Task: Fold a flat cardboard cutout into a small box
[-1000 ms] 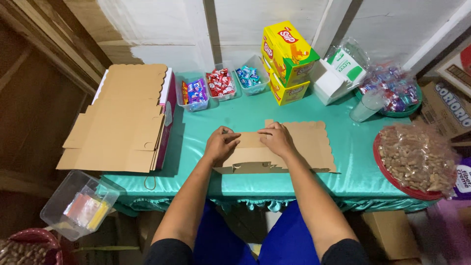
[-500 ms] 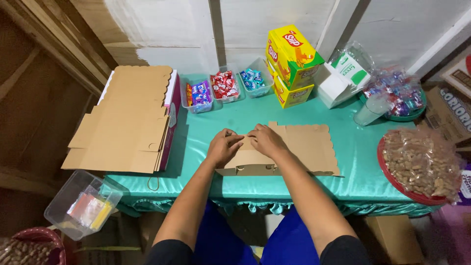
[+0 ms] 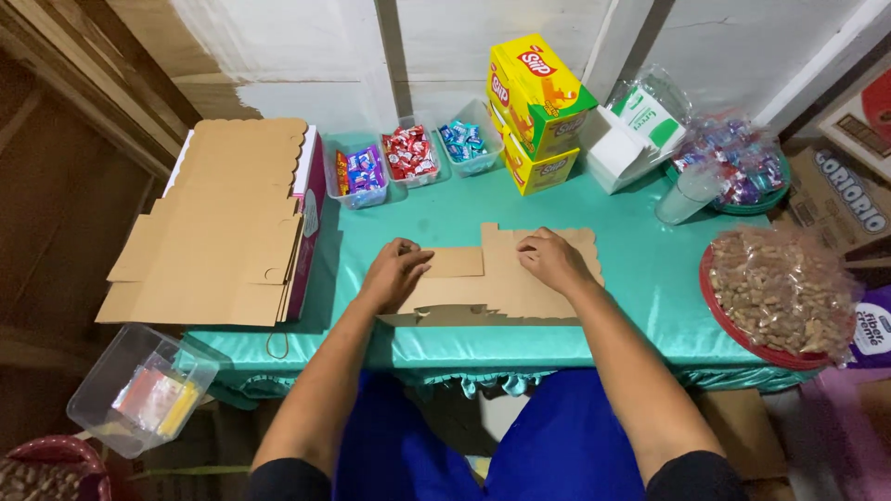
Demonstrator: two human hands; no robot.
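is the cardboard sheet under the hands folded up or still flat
Mostly flat: the die-cut cardboard box blank lies spread on the green tablecloth, with only its near edge flap raised; left hand and right hand press it.

Looking steeply down from head height, facing the wall behind the surface (image 3: 445, 218). Sitting close, taking in both forearms from the bottom edge. Framing the whole surface, with the flat cardboard piece (image 3: 501, 278) lying near the middle. Only one view, sharing nothing.

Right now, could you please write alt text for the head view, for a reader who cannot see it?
Both hands, left hand and right hand, press on a flat cardboard box blank on a green table. A stack of blanks, candy tubs and yellow boxes surround it.
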